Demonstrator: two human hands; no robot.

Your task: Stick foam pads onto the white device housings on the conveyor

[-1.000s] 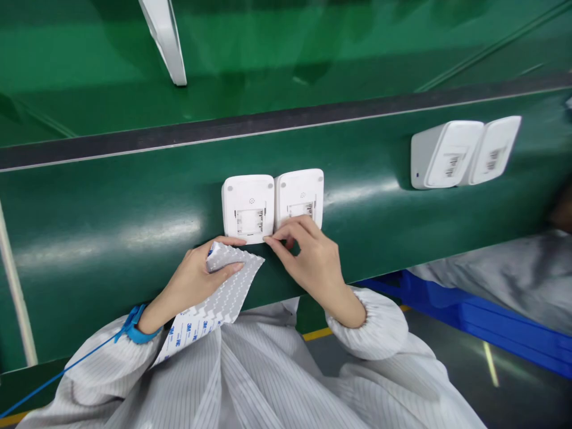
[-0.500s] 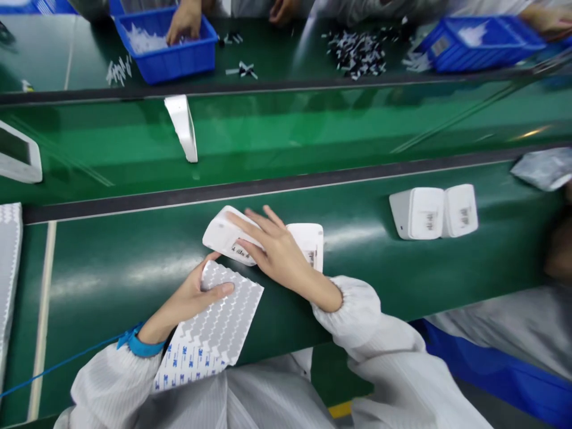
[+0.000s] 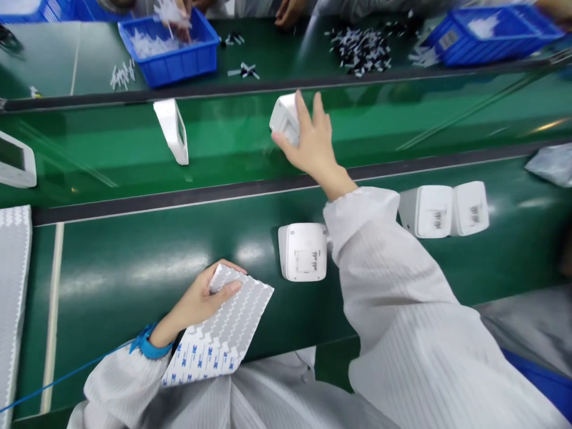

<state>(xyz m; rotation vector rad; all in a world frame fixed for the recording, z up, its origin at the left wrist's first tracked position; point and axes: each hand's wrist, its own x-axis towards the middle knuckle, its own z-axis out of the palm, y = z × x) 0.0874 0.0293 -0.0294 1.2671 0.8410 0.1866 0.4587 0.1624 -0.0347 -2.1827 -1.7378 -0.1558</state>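
Observation:
My left hand [image 3: 203,301] grips a sheet of adhesive stickers [image 3: 239,310], thumb on top. Grey pads in wavy-edged rows cover its upper part, and blue "3M" print shows on the bare white backing below. Over the green belt, my right hand [image 3: 313,140] is stretched far forward, thumb and fingers around a white plastic device [image 3: 285,116]. Whether that device rests on the belt is unclear. Between my arms, a second white device [image 3: 305,253] lies on the bench with its labelled face up.
Two more white devices [image 3: 433,211] sit side by side on the right. Another device [image 3: 173,130] stands on the belt [image 3: 223,143]. More sticker sheets [image 3: 13,298] lie at far left. Across the belt, co-workers' hands [image 3: 286,12] are near blue bins [image 3: 179,62] and small black-and-white parts [image 3: 361,50].
My right hand has carried one white device forward from the bench to over the belt. The other device on the bench is now uncovered. My left hand still holds the sheet.

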